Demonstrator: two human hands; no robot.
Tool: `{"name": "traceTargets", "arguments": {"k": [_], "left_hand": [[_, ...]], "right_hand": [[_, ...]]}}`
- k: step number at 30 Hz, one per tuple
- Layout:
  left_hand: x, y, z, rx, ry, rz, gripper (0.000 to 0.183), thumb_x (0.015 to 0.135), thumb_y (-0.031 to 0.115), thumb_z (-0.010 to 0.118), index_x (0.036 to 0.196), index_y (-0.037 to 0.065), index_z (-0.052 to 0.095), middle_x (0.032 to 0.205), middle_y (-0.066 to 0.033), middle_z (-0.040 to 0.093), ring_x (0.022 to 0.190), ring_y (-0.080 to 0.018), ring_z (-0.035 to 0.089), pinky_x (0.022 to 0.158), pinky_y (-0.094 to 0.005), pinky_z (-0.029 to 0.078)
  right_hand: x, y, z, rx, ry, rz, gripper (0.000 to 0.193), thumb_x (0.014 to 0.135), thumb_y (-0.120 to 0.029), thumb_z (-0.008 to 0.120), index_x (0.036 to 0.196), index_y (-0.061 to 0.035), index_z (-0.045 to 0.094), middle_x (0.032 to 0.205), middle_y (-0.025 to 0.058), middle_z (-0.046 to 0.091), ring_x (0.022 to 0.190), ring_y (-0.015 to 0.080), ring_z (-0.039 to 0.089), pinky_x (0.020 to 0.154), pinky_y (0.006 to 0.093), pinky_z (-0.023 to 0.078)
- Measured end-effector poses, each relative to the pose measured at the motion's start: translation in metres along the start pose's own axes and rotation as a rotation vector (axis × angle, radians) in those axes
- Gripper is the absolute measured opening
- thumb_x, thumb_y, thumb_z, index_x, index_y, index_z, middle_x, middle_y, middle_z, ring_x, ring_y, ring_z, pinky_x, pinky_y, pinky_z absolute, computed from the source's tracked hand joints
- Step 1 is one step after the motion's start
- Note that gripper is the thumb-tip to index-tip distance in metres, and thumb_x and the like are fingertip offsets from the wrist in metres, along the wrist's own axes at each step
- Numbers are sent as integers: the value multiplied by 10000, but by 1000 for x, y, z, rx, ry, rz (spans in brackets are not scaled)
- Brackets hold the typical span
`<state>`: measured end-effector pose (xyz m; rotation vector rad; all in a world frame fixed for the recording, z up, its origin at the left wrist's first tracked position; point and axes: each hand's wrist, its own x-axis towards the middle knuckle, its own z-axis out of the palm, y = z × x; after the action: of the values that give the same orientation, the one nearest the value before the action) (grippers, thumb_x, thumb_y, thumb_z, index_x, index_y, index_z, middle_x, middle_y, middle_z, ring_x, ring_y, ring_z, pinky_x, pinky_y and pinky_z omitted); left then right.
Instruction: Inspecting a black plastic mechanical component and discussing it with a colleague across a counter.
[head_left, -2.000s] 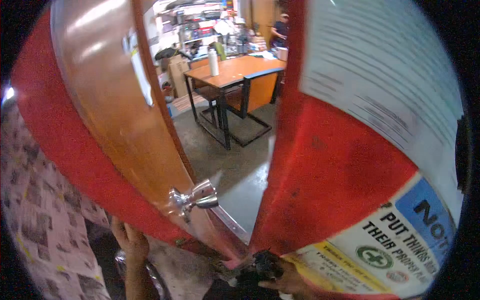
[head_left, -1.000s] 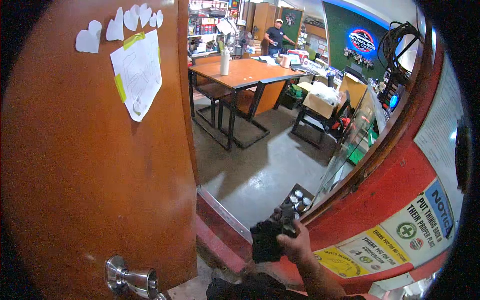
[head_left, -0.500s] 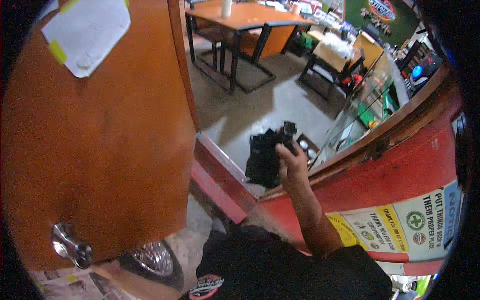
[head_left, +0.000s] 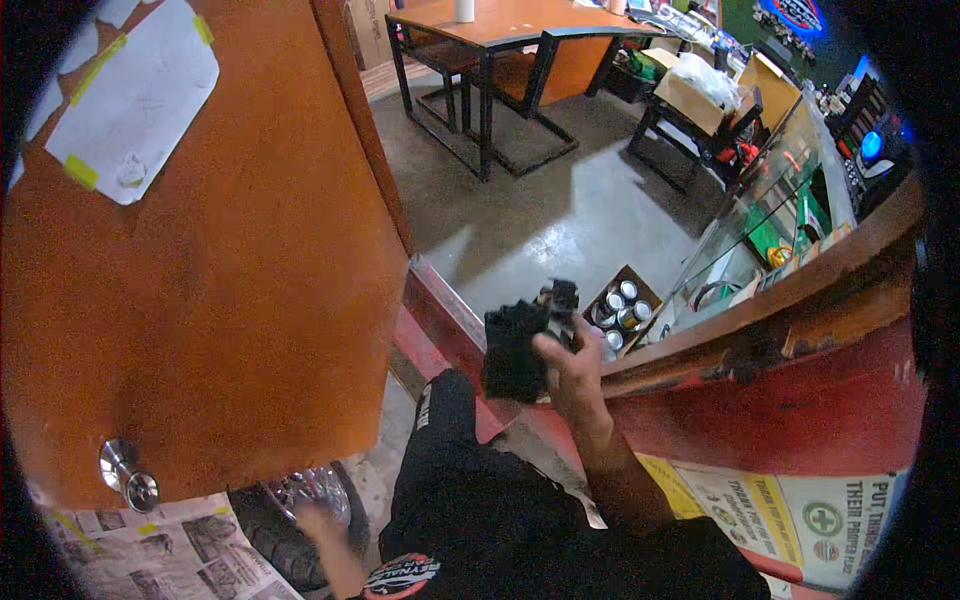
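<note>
The right hand [head_left: 570, 365] is closed around a black bundled object [head_left: 520, 345], maybe a glove or a tool, and holds it in the doorway, just right of the orange door [head_left: 230, 300]. The left hand [head_left: 315, 522] hangs low under the door, near a tire [head_left: 290, 520]; whether its fingers are together I cannot tell. Beyond the door's edge, a cardboard box of cans [head_left: 622, 308] stands on the concrete floor [head_left: 560, 220]. The silver door knob [head_left: 128, 478] sits on the door's lower left.
</note>
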<state>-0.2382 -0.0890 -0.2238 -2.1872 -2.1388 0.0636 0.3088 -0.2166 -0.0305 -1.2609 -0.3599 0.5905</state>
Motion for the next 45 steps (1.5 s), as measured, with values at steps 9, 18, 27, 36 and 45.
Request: {"name": "traceTargets", "arguments": {"k": [9,18,27,36,45], "left_hand": [[75,335,-67,-867,-801,566,447,1018,273,737,1366,-4,694,1165,-144,802,1044,-291,753,923,-444,589],[220,572,-122,-1001,-1601,939,437,1051,250,742,1449,73,703,1392,-57,745,1293,-160,647,1147,-356,490],[383,722,-333,-1099,-1815,1259,507,990,88,732,1493,68,671,1399,-89,736,1238,-188,663,1084,-350,526],[468,790,-445,-1278,-1541,1136,376,989,24,732,1365,20,746,1252,-80,792,1123,-137,713,1018,-313,567],[535,952,-440,-1314,-982,930,293,921,130,813,1171,-21,803,1023,-107,815,893,-170,754,832,-332,621]], "right_hand": [[-4,36,-32,-437,-501,394,1008,798,-321,994,1618,-25,488,1499,159,628,1365,249,586,1193,397,448],[123,48,8,-496,-213,361,996,734,-370,1018,1548,-7,573,1406,136,704,1272,248,667,1151,406,494],[289,-130,125,-326,269,215,942,706,-328,1022,1475,39,621,1303,113,744,1172,206,693,1065,378,533],[417,-212,146,-274,115,283,893,712,-306,1017,1472,-10,652,1273,92,764,1190,206,690,1086,367,516],[637,-184,8,-41,477,145,463,920,-153,851,1300,32,661,1158,120,750,1015,213,727,920,386,603]]}}
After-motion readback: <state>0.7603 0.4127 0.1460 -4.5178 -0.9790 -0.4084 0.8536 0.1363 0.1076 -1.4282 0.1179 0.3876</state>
